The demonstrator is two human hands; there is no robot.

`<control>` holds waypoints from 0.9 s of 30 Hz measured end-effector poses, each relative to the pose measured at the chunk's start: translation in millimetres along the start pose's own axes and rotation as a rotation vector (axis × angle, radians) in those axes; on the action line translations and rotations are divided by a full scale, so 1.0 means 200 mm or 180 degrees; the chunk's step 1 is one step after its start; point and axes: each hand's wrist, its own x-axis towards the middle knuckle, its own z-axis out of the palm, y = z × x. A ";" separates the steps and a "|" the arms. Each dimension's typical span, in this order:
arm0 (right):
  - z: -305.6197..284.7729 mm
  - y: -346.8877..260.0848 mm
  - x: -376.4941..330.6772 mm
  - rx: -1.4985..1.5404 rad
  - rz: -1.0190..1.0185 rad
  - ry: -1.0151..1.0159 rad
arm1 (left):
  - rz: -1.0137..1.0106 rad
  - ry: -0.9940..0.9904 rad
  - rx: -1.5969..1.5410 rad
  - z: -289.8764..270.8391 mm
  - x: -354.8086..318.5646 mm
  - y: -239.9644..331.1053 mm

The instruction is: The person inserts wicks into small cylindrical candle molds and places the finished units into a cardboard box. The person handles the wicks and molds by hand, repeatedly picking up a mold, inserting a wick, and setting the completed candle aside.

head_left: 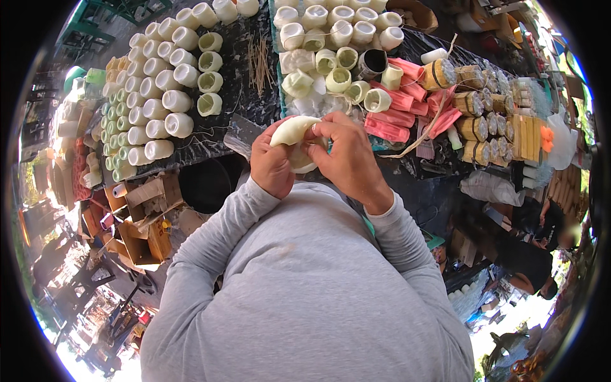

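Observation:
In front of my belly I hold a pale cream, wax-like cup-shaped piece (294,130) with a folded or thick curved rim. My left hand (272,164) is closed on its left side, thumb toward me. My right hand (351,153) pinches its right side with thumb and fingers. Part of the piece is hidden behind my fingers. Just beyond my hands stand several pale green hollow cups (338,79), and bundles of pink strips (389,125) lie to their right.
Rows of white cylinders (154,86) cover the black-topped table at left. Thin sticks (259,65) lie beside them. Yellow banded bundles (472,104) are stacked at right. Cardboard boxes (145,242) and a dark round tub (207,186) sit below the left table. A person (525,258) is at the far right.

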 end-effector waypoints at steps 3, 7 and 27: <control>0.01 -0.02 0.02 -0.0029 0.0006 -0.0083 | 0.0101 0.0121 0.0145 -0.01 0.00 0.01; 0.03 -0.01 0.05 0.0129 0.0036 -0.0262 | 0.0290 0.0028 0.0250 -0.04 0.00 0.02; -0.09 0.86 -0.49 0.0352 0.1535 0.1097 | 0.0372 0.0573 0.0612 -0.34 0.16 0.01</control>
